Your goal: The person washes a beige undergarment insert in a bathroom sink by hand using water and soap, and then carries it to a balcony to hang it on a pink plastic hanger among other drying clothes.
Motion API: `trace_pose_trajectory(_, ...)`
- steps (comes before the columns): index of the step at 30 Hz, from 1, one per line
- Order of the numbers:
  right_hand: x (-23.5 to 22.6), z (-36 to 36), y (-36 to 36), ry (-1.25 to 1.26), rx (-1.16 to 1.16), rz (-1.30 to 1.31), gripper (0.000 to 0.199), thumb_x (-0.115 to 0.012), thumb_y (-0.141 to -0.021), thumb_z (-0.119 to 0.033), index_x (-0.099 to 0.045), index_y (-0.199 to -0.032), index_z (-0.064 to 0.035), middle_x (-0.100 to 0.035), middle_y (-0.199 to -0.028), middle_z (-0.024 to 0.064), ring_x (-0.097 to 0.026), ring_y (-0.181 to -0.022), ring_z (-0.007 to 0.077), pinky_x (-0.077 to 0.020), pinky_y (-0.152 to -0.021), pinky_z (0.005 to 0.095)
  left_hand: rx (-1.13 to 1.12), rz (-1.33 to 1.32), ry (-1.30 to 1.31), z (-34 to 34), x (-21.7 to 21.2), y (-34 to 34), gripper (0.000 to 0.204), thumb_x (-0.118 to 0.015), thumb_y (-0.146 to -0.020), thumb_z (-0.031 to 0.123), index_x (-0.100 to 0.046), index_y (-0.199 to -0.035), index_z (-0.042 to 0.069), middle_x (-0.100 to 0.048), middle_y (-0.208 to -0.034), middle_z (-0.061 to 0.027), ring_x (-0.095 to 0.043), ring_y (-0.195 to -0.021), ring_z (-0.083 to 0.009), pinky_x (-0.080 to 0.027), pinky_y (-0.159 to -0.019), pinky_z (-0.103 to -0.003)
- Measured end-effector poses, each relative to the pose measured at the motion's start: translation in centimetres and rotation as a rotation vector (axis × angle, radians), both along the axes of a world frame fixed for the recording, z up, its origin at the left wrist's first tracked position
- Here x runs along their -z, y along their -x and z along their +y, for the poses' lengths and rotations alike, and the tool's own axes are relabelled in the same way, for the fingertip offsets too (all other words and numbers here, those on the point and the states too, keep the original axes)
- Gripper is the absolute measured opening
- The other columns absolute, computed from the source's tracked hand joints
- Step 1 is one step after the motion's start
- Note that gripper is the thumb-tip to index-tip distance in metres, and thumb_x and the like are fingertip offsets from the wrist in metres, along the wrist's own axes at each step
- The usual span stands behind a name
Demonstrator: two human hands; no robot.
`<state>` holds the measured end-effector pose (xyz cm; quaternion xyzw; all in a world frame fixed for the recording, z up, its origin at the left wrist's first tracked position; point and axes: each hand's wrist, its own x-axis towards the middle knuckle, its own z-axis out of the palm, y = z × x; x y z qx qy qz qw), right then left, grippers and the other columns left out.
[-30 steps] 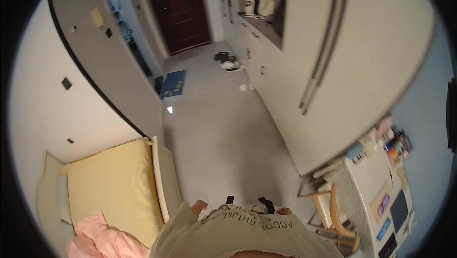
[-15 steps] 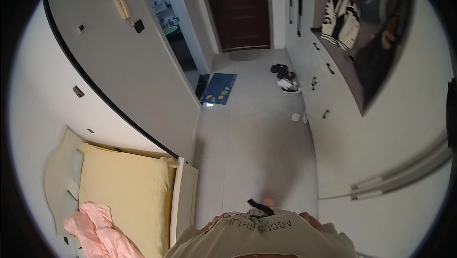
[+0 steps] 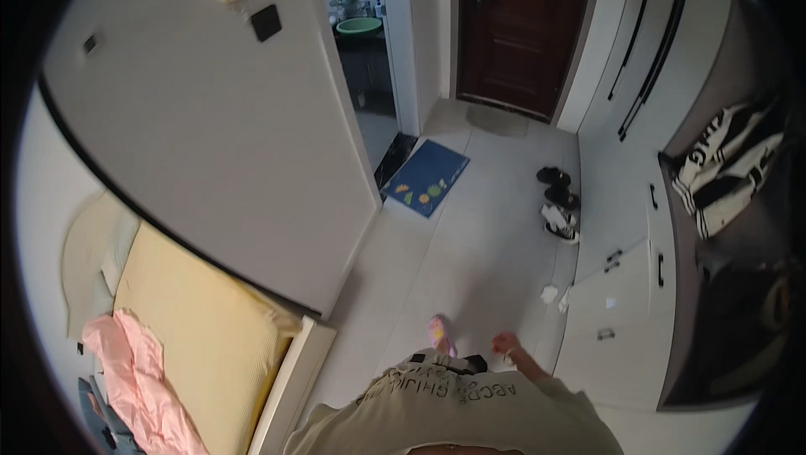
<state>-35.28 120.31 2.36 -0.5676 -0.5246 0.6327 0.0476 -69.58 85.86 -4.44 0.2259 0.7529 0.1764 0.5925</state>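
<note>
My right hand (image 3: 506, 344) hangs in front of my body at the lower middle, over the pale tiled floor. Its fingers look loosely bent and a little apart, with nothing visible in them. A light band (image 3: 510, 358) circles that wrist. My left hand is out of sight. Nearest to the right hand are my beige lettered shirt (image 3: 470, 400) and one foot in a pink slipper (image 3: 437, 331), stepping on the tiles. The right hand touches nothing that I can see.
At left stands a bed with a yellow cover (image 3: 201, 312) and a pink garment (image 3: 138, 371). A blue mat (image 3: 426, 174) lies by a doorway. Shoes (image 3: 561, 203) line the white cabinets (image 3: 621, 304). A jacket (image 3: 726, 161) hangs in a niche. The dark red door (image 3: 512, 35) is closed.
The view has turned left and moved forward, so the door and mat sit farther right. My right hand has swung into view ahead of my body, and the pink slipper shows more fully.
</note>
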Motion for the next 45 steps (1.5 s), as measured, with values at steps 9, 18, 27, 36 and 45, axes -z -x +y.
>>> trace_pose_trajectory(9,-1.1,14.8,-1.6,0.033,-0.273,-0.510,0.013,-0.056,-0.077,-0.015,-0.063,-0.084,-0.0064,-0.064,-0.071,0.0088,-0.062,-0.069,0.0177,-0.0487,-0.060,0.0307,-0.123,0.187,-0.338,38.9,-4.0,15.9,0.024,-0.053,-0.084,0.023,-0.059,-0.094,0.001,-0.064,-0.083,-0.0116,-0.062,-0.074,-0.0207,-0.049,-0.066,-0.032)
trace_pose_trajectory(18,-0.6,44.6,8.3,0.101,-0.396,-0.542,0.009,-0.057,-0.077,-0.013,-0.061,-0.075,-0.0054,-0.062,-0.067,0.0094,-0.060,-0.060,0.0172,-0.0467,-0.052,0.0290,0.019,0.272,-0.240,60.6,-0.3,21.4,0.024,-0.050,-0.083,0.026,-0.065,-0.082,0.007,-0.064,-0.083,-0.0097,-0.060,-0.080,-0.0247,-0.046,-0.072,-0.039)
trace_pose_trajectory(27,-2.5,83.3,36.4,-0.062,-0.044,-0.114,0.011,-0.056,-0.077,-0.011,-0.059,-0.068,-0.0040,-0.060,-0.062,0.0101,-0.057,-0.052,0.0167,-0.0446,-0.045,0.0272,-0.692,-0.206,-0.365,73.0,-1.6,31.4,0.018,-0.056,-0.080,0.017,-0.061,-0.088,0.001,-0.064,-0.082,-0.0093,-0.061,-0.068,-0.0209,-0.050,-0.060,-0.029)
trace_pose_trajectory(36,-1.4,93.4,60.2,0.095,-0.162,-0.123,0.011,-0.050,-0.082,-0.006,-0.058,-0.076,-0.0017,-0.060,-0.061,0.0112,-0.058,-0.051,0.0192,-0.0479,-0.045,0.0294,-0.659,0.068,-0.253,93.3,-3.4,52.7,0.019,-0.052,-0.082,0.019,-0.062,-0.090,0.005,-0.064,-0.075,-0.0047,-0.058,-0.062,-0.0133,-0.045,-0.053,-0.026)
trace_pose_trajectory(45,-5.9,100.0,85.2,0.091,-0.435,-0.067,0.010,-0.053,-0.084,-0.013,-0.058,-0.080,-0.0055,-0.062,-0.066,0.0061,-0.055,-0.049,0.0110,-0.0434,-0.042,0.0227,-0.802,-0.055,-0.646,110.0,-13.6,72.0,0.017,-0.053,-0.085,0.009,-0.057,-0.097,-0.002,-0.061,-0.086,-0.0071,-0.057,-0.076,-0.0128,-0.047,-0.071,-0.023)
